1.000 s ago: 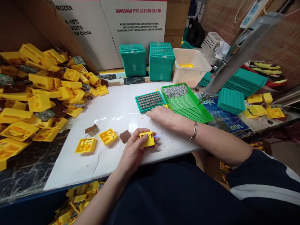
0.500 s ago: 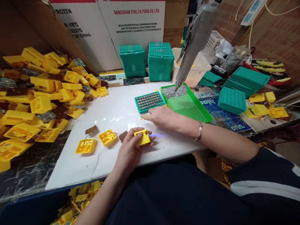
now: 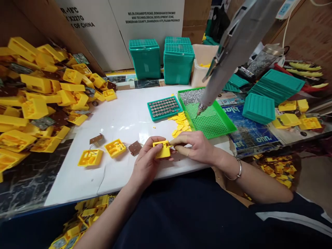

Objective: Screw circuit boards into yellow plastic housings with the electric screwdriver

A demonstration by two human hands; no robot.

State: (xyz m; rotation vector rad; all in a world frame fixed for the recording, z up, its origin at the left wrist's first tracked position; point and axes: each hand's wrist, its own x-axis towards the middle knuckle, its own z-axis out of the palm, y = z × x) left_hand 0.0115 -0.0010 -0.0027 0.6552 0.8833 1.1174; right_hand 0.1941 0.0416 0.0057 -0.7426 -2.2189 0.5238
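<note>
My left hand [image 3: 147, 159] is closed round a small yellow plastic case [image 3: 163, 152] with speaker-like holes, thumb on its face. My right hand [image 3: 194, 147] pinches a small yellow plastic piece [image 3: 170, 146] against the right edge of that case; finger covers show on thumb and forefinger. Just left of my left hand lies a brown circuit board [image 3: 135, 148] with thin wires. Further left, two open yellow cases [image 3: 115, 148] [image 3: 90, 158] rest on the white board, with another brown board [image 3: 96, 138] behind them.
A pile of flat yellow pieces [image 3: 181, 123] lies beside a teal tray of round metal parts [image 3: 165, 108]. A green tray [image 3: 220, 124] holds screws [image 3: 192, 95]. An electric screwdriver [image 3: 228, 58] hangs over it. Yellow cases [image 3: 36, 107] are heaped left; teal tray stacks [image 3: 178, 65] stand behind.
My right hand has come back from near the flat yellow pieces to the case, now with a small yellow piece. The view has shifted slightly; my left hand keeps its hold.
</note>
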